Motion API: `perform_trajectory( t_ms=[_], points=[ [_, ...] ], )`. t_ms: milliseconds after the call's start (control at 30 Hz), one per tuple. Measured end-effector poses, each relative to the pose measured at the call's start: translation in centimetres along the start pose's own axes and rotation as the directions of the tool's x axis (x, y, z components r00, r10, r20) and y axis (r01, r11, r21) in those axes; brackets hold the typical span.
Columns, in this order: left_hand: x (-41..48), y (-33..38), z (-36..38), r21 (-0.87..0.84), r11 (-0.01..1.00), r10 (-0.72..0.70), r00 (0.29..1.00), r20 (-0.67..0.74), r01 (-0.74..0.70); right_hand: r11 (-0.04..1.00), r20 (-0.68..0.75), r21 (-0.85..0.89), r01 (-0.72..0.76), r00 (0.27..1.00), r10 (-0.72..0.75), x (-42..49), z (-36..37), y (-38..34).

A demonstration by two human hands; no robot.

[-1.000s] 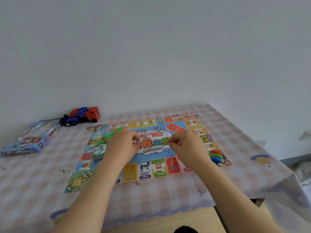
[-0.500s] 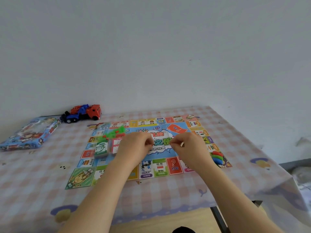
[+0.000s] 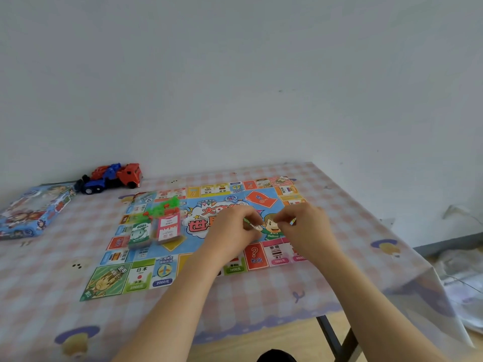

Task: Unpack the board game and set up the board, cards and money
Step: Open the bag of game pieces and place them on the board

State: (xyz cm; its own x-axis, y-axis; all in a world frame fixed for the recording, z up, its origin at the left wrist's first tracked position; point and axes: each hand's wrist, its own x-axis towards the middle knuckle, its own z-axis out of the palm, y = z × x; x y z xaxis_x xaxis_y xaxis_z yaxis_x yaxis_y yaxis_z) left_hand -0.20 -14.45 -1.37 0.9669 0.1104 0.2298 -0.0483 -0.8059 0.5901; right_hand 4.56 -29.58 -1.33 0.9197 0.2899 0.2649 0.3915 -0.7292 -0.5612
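Two hands: the left hand (image 3: 231, 232) and right hand (image 3: 307, 227) meet over the middle of the board, fingertips facing each other, close but apart.
Left hand: fingers curled, thumb and fingertips pinching a small item (image 3: 248, 221) that shows green; too small to tell what it is.
Right hand: fingers curled, pinching a speck of mixed colour at its fingertips; whether this is the same small item or a second one I cannot tell.
Board: the game board (image 3: 167, 270) lies flat on the table (image 3: 339, 257), which wears a pink checked cloth.
Money: a green note stack (image 3: 139, 235) and a pink note stack (image 3: 168, 228) sit side by side on the left part of the board.
Pieces: green plastic pieces (image 3: 163, 206) lie on the board just beyond the stacks.
Box: the game box (image 3: 31, 212) rests at the far left, well apart from the board.
Toy: a toy truck (image 3: 112, 178) stands by the wall, just right of the box.
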Motion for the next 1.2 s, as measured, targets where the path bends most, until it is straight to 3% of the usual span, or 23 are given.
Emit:
perform_trajectory(
  t_ms=[400, 567, 733, 900, 1200],
  points=[
    [-0.1, -1.6, -0.4, 0.054, 0.998, -0.023, 0.991, -0.131, 0.030, 1.000, 0.007, 0.019, -0.012, 1.000, 0.012, 0.1, 0.0, -0.1],
    [-0.1, -1.6, -0.6, 0.186, 0.981, -0.040, 0.999, -0.031, 0.045, 0.999, -0.005, 0.040, -0.012, 1.000, 0.012, 0.1, -0.4, 0.0],
    [-0.5, 0.1, 0.7, 0.131, 0.987, 0.090, 0.994, 0.066, -0.098, 0.988, -0.076, 0.097, -0.118, 0.989, 0.126, 0.0, -3.0, 2.5],
    [-0.4, 2.8, 3.3, 0.037, 0.971, 0.229, 0.965, 0.126, -0.236, 0.984, -0.014, 0.016, -0.179, 0.984, 0.179, -0.7, -4.9, 4.9],
    [-0.1, 4.6, 4.6, -0.005, 0.960, 0.276, 0.950, 0.142, -0.279, 0.988, 0.003, 0.040, -0.152, 0.988, 0.152, -1.3, -4.7, 6.2]
  ],
)
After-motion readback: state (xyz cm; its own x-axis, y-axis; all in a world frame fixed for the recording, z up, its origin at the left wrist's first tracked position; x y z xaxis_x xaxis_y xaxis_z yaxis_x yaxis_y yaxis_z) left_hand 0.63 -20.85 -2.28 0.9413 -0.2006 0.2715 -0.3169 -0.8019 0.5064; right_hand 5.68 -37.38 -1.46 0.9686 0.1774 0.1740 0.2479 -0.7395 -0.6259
